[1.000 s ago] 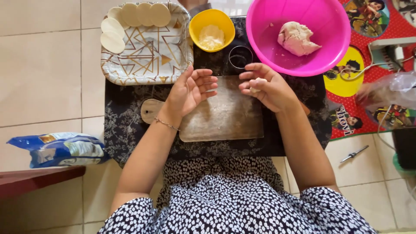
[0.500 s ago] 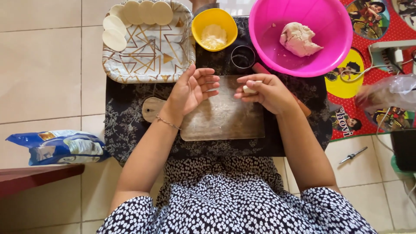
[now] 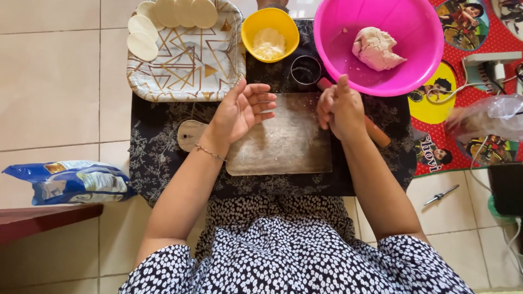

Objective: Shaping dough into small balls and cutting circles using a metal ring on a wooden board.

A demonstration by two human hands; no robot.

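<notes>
Above the floured wooden board (image 3: 278, 139), your left hand (image 3: 239, 111) hovers with fingers spread, empty. Your right hand (image 3: 340, 109) curls shut just right of it; whether it grips anything, I cannot tell.

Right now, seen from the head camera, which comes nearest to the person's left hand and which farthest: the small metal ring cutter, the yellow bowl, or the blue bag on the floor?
Measured from the left hand:
1. Metal ring cutter, just up and to the right, beside the board.
2. Yellow bowl, higher up, next to the patterned tray.
3. Blue bag, far off to the left on the floor tiles.
</notes>
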